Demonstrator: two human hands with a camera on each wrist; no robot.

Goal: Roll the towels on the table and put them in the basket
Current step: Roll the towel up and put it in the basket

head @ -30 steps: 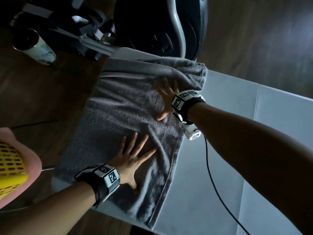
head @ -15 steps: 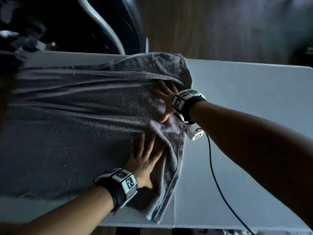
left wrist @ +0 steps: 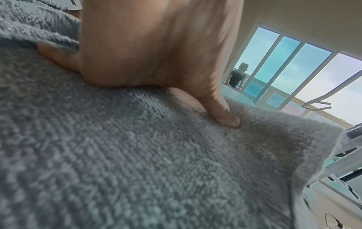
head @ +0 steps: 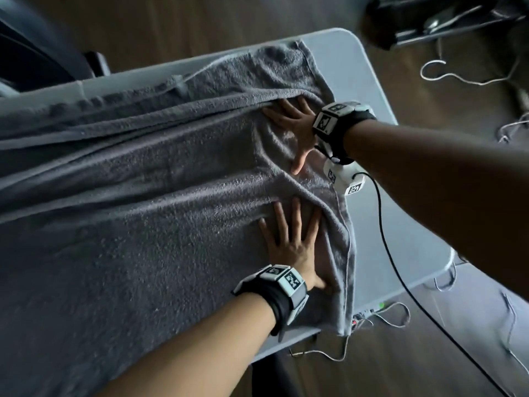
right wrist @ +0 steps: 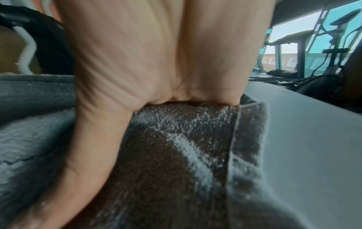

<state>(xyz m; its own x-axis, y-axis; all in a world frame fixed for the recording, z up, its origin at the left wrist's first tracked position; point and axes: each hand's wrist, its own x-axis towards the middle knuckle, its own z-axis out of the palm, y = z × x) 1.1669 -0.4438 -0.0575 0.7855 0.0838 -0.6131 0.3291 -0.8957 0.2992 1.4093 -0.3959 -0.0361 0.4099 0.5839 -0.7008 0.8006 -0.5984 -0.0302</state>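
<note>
A large grey towel [head: 148, 202] lies spread over the white table [head: 369, 90], creased in long ridges, with its right edge near both hands. My left hand [head: 289, 242] presses flat on the towel near the front, fingers straight and spread; in the left wrist view the palm and thumb [left wrist: 225, 114] push into the grey towel [left wrist: 156, 170]. My right hand [head: 294, 124] lies flat on the towel farther back, fingers reaching under a raised fold. In the right wrist view the palm [right wrist: 156, 62] bears on the towel [right wrist: 176, 155] beside bare table [right wrist: 313, 147]. No basket shows.
A black cable [head: 400, 253] runs from my right wrist across the table and off its front edge. White cables [head: 472, 78] and dark equipment [head: 429, 18] lie on the wooden floor at right. Another person [left wrist: 237, 77] stands far off by the windows.
My view has swung to the right, so the yellow basket at left is out of sight. Both hands have slid along the towel toward its right edge, staying flat.
</note>
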